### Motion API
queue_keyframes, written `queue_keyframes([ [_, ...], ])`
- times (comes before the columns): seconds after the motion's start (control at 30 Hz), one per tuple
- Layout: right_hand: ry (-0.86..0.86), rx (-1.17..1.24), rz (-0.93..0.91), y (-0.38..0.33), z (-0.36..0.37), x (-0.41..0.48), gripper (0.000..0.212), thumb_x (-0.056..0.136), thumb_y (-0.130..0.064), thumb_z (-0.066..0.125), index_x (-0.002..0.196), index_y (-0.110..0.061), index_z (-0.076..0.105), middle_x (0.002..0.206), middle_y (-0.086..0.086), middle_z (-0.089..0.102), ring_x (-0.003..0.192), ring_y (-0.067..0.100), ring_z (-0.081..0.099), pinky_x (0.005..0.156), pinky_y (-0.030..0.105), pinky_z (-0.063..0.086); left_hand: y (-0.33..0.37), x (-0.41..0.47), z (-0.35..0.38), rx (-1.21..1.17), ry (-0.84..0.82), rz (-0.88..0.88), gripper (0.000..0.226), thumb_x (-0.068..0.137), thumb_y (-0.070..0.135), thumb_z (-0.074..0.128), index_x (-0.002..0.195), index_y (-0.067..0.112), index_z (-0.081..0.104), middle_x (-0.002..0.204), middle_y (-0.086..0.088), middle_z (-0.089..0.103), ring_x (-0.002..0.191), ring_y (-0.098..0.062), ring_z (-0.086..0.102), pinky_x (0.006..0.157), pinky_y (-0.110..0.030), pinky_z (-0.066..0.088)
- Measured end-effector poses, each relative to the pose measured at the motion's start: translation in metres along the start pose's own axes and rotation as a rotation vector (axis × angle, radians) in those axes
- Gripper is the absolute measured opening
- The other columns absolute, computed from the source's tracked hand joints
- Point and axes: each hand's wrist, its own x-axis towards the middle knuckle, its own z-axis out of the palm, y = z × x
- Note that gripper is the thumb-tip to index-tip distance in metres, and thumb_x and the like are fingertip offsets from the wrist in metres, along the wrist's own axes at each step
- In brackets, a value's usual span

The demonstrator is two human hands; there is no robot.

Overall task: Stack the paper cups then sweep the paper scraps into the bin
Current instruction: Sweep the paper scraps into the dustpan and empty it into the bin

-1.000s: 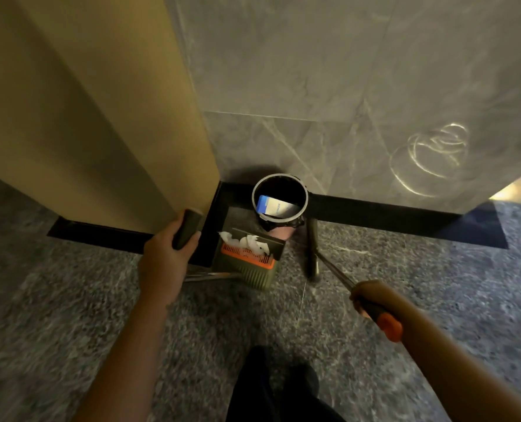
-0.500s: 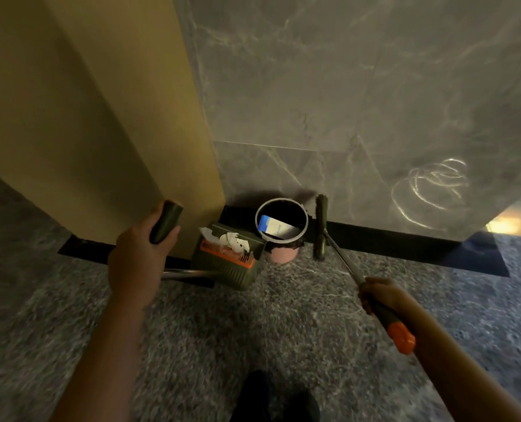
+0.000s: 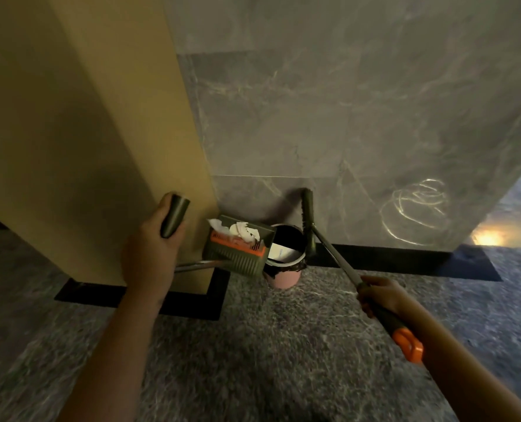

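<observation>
My left hand (image 3: 149, 254) grips the dark handle of a long-handled green dustpan (image 3: 238, 249). The dustpan hangs lifted beside and partly over the bin's rim, with white paper scraps (image 3: 238, 231) in it. The pink bin (image 3: 285, 277) with a black liner stands on the floor against the wall; a white and blue piece lies inside it. My right hand (image 3: 378, 295) holds the broom handle, whose orange end sticks out behind the hand. The broom head (image 3: 308, 220) is raised upright against the wall just right of the bin. No paper cups are in view.
A tan column (image 3: 85, 132) stands at the left, close to the dustpan. A grey marble wall (image 3: 344, 117) with a black skirting strip (image 3: 390, 258) runs behind the bin. The floor (image 3: 268, 345) is dark speckled stone.
The dustpan has risen from floor level and shifted right, up to the bin's rim. The broom head has lifted off the floor and stands higher against the wall. Both hands moved up.
</observation>
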Motion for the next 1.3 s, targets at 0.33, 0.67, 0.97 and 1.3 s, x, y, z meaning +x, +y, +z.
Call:
queue_keyframes([
  [0.33, 0.021, -0.154, -0.055, -0.005, 0.020, 0.000, 0.055, 0.086, 0.004, 0.055, 0.137, -0.011, 0.041, 0.089, 0.012, 0.053, 0.061, 0.017, 0.055, 0.045, 0.022, 0.048, 0.023, 0.057, 0.071, 0.226, -0.327, 0.319, 0.055, 0.092, 0.035, 0.056, 0.142, 0.045, 0.034, 0.099, -0.012, 0.068, 0.087, -0.031, 0.064, 0.075, -0.041, 0.051],
  [0.67, 0.069, -0.315, -0.052, -0.003, 0.013, 0.035, 0.071, 0.086, -0.002, 0.058, 0.147, -0.019, 0.027, 0.095, 0.011, 0.054, 0.056, 0.015, 0.056, 0.040, 0.020, 0.045, 0.043, 0.069, 0.124, 0.531, -0.515, 0.773, 0.059, 0.095, 0.042, 0.047, 0.146, 0.045, 0.018, 0.114, -0.001, 0.062, 0.092, -0.024, 0.064, 0.072, -0.032, 0.048],
  [0.97, 0.022, -0.352, -0.069, 0.000, 0.010, 0.040, 0.068, 0.087, 0.000, 0.055, 0.147, -0.019, 0.027, 0.113, 0.015, 0.053, 0.058, 0.016, 0.055, 0.043, 0.021, 0.046, 0.034, 0.076, 0.140, 0.681, -0.588, 1.016, 0.064, 0.097, 0.036, 0.047, 0.147, 0.047, 0.009, 0.106, 0.000, 0.059, 0.084, -0.022, 0.062, 0.060, -0.030, 0.047],
  [1.3, 0.045, -0.376, -0.054, 0.012, 0.009, 0.037, 0.071, 0.086, 0.000, 0.056, 0.147, -0.021, 0.026, 0.115, 0.014, 0.050, 0.061, 0.014, 0.056, 0.042, 0.018, 0.045, 0.040, 0.070, 0.154, 0.805, -0.695, 1.280, 0.067, 0.098, 0.020, 0.046, 0.150, 0.040, 0.008, 0.103, -0.006, 0.058, 0.083, -0.027, 0.061, 0.057, -0.034, 0.040],
])
